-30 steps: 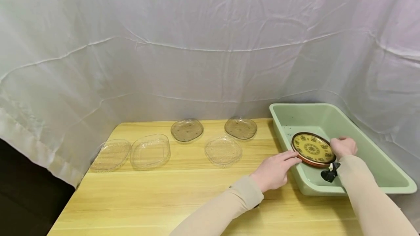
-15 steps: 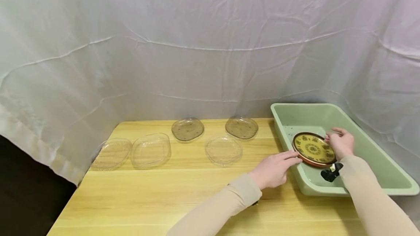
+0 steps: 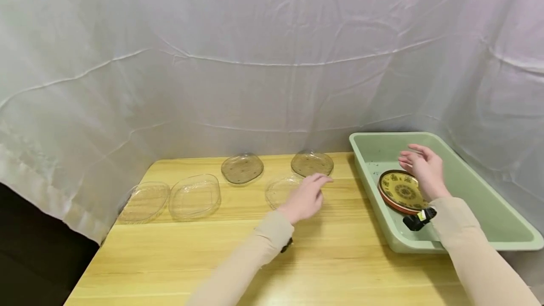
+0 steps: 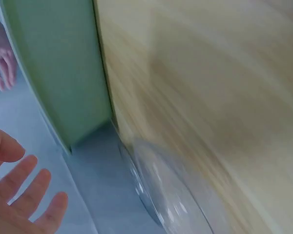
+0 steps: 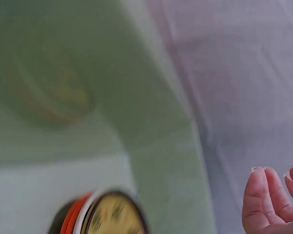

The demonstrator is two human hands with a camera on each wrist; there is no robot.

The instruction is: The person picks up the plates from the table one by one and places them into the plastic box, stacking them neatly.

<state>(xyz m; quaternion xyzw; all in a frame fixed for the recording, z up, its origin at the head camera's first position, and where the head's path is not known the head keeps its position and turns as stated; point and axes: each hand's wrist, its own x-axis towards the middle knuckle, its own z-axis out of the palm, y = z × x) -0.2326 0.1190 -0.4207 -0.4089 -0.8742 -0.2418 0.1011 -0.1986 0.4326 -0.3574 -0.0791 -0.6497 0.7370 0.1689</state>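
Note:
My right hand (image 3: 426,174) is raised over the green basin (image 3: 393,244) with fingers loosely bent and nothing in it. Below it, inside the basin, lies a yellow patterned plate (image 3: 401,191) with a dark rim, partly covered by the hand. The right wrist view shows orange and white edges under this plate (image 5: 116,214), as in a stack. Out over the table, my left hand (image 3: 302,198) holds nothing, its fingers apart in the left wrist view. It overlaps a clear glass plate (image 3: 278,191), hiding its right part; a brownish glass plate (image 3: 312,163) sits just behind.
Another brownish glass plate (image 3: 242,168) stands at the table's back. Two clear glass dishes, one squarish (image 3: 194,196) and one rounder (image 3: 145,201), lie to the left. A pale curtain (image 3: 255,98) hangs behind the table (image 3: 170,259).
My left hand has let go of the plate at the basin's edge and moved left over the table. My right hand has lifted off the plate, upward and slightly left.

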